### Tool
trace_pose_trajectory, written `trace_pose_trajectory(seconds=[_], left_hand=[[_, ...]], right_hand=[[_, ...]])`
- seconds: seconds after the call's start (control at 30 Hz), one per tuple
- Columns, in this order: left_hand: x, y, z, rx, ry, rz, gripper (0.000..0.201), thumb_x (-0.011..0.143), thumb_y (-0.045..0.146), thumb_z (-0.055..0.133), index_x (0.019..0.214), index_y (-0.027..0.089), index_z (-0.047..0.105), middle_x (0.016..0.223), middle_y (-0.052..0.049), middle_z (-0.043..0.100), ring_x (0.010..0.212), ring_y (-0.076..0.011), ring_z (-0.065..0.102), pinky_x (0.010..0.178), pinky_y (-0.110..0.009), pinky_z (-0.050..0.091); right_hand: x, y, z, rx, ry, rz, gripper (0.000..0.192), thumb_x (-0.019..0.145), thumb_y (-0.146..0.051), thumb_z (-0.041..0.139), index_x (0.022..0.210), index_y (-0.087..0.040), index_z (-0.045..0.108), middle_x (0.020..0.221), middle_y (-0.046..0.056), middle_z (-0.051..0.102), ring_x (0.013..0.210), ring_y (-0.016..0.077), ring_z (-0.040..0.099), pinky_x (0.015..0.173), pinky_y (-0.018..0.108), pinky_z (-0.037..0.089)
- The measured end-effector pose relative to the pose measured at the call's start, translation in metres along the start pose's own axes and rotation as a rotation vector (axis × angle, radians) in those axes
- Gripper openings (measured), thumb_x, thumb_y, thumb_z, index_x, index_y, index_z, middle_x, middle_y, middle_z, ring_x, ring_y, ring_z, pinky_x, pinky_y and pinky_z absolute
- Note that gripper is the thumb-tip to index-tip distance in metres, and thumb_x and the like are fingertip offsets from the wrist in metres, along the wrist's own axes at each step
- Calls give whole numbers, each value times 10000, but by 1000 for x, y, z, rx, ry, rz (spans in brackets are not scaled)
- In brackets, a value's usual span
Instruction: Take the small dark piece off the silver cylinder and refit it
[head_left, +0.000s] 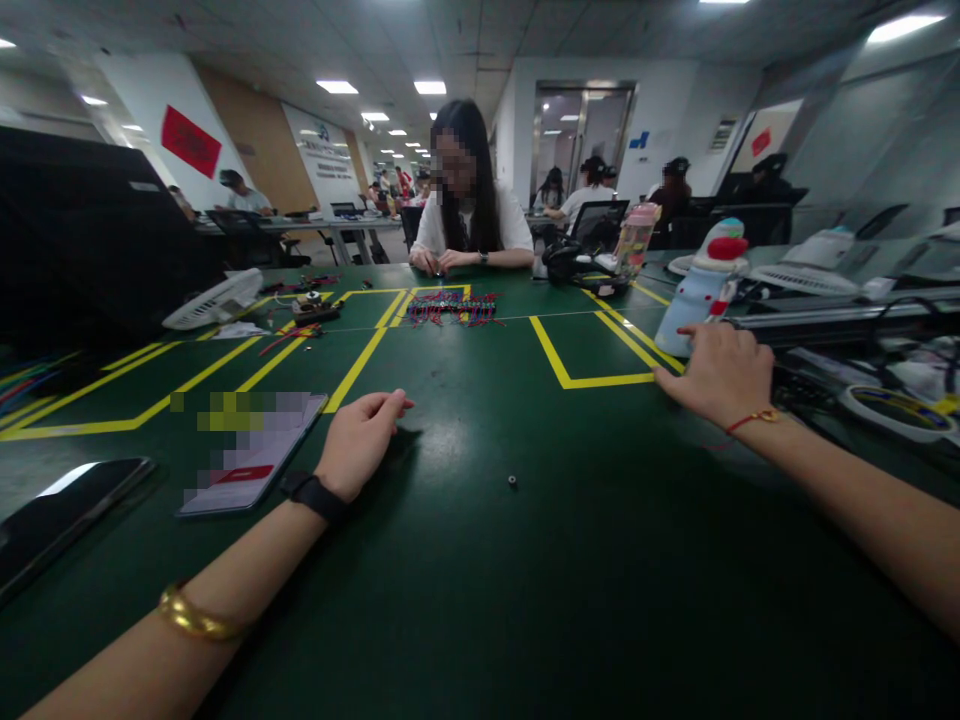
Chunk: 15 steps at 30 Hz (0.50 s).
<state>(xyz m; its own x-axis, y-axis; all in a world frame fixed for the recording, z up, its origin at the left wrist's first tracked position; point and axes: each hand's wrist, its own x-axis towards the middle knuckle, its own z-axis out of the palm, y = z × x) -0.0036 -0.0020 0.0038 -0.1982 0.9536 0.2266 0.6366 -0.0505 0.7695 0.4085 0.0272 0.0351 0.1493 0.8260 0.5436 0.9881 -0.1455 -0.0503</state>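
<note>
My left hand (364, 440) rests on the green table (450, 570) with its fingers curled in and the thumb laid along them. Nothing shows in it, though the palm side is hidden. Beside it lies a phone (274, 465) with a lit, partly blurred-out screen. My right hand (724, 370) is spread low over the table at the right, fingers apart. Just beyond it stands a light-blue bottle (686, 300) with a red top, overlapped by an index fingertip; contact is unclear. Between my hands, nearer to me, sits a small round metal part (512, 481).
Opposite, a person (472, 225) handles something small. Bundled red and blue wired parts (454, 307) lie before them. A dark phone (67, 515), a white fan (214, 300) and a black screen (97, 240) are at left. Cables and a white ring (896, 412) crowd the right. Yellow tape (607, 382) marks the table.
</note>
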Motion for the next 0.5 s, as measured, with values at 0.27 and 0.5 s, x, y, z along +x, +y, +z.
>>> trace_pose_trajectory(seconds=[0.27, 0.5], left_hand=[[0, 0, 1, 30, -3, 3, 455, 782, 552, 435, 856, 189, 699, 748, -27, 652, 604, -157, 540, 548, -261, 369], [-1, 2, 0, 37, -9, 3, 455, 788, 542, 426, 866, 186, 699, 689, -24, 628, 592, -159, 526, 530, -255, 349]], right_hand=[[-98, -124, -31, 664, -438, -820, 259, 851, -355, 500, 1033, -227, 633, 997, 48, 596, 919, 157, 511, 802, 313, 416], [-43, -73, -29, 479, -191, -470, 251, 881, -309, 435, 946, -171, 634, 943, 66, 614, 856, 148, 537, 783, 283, 408]])
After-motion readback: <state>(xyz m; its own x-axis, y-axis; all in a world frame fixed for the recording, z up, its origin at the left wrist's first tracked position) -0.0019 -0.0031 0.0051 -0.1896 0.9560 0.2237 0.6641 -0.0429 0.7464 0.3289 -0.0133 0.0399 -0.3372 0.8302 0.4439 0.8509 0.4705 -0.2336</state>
